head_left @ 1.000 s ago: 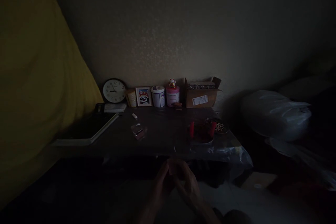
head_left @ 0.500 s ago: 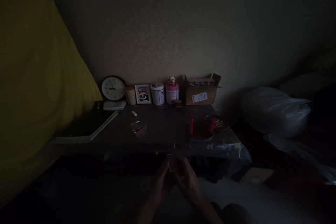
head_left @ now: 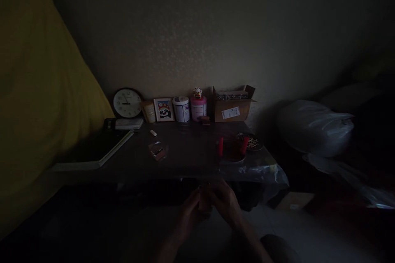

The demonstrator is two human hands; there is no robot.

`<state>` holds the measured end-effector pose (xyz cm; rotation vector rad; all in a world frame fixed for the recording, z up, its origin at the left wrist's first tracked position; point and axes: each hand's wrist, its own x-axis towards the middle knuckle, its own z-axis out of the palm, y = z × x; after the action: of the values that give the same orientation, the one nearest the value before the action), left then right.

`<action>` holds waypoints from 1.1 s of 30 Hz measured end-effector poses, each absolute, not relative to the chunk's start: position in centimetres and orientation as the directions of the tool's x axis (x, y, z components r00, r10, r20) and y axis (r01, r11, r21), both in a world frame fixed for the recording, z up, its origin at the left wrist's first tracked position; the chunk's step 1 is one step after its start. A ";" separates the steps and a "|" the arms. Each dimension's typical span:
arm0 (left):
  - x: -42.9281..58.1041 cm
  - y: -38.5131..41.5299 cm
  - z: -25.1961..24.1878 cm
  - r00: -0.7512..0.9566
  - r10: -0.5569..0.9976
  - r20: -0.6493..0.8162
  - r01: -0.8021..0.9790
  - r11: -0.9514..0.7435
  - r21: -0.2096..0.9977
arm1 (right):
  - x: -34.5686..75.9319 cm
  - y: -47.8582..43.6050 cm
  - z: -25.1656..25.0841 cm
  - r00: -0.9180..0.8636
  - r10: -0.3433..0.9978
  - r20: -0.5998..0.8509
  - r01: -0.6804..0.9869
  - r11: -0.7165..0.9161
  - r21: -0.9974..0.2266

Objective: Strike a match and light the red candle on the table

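Observation:
In the dim light, my left hand (head_left: 188,213) is closed round a small brown box (head_left: 204,201), which looks like a matchbox, held upright just in front of the table edge. The fingers of my right hand (head_left: 227,204) are pinched together at the top of this box; what they grip is too dark to make out. Beyond my hands, two red candles, one on the left (head_left: 220,146) and one on the right (head_left: 245,146), stand upright on a tray (head_left: 232,159). Behind them is a round dish (head_left: 261,146) of thin pale sticks like matches.
The table (head_left: 185,148) bears a clear packet (head_left: 158,152), a white stub (head_left: 153,132) and a large book (head_left: 95,150). Along the wall stand a clock (head_left: 127,102), a framed panda picture (head_left: 164,109), tins (head_left: 181,110) and an open carton (head_left: 233,111). A plastic bag (head_left: 314,127) lies right.
My right hand has come in to the top of the small box, and its fingers have bent inward. A thin pale curved streak above the box no longer shows. The view has shifted slightly right.

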<state>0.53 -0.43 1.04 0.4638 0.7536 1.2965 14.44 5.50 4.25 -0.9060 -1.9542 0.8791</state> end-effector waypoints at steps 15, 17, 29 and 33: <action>1.2 -1.3 1.3 0.083 0.965 -0.250 -0.481 0.258 0.838 | 15.0 5.9 3.4 -0.452 0.873 0.182 0.541 0.431 -0.722; 1.3 -1.4 1.5 0.079 0.965 -0.251 -0.453 0.260 0.853 | 15.1 5.9 3.3 -0.441 0.881 0.169 0.563 0.419 -0.712; 1.5 -1.5 1.5 0.107 0.962 -0.251 -0.433 0.272 0.860 | 15.2 5.8 2.6 -0.449 0.877 0.173 0.601 0.439 -0.667; 1.6 -1.5 1.7 0.110 0.956 -0.273 -0.451 0.293 0.843 | 15.1 5.8 2.5 -0.417 0.895 0.158 0.595 0.400 -0.697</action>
<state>1.56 -1.53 1.73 0.6675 0.9508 1.1544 15.05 5.77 2.55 -1.2684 -2.1422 0.7602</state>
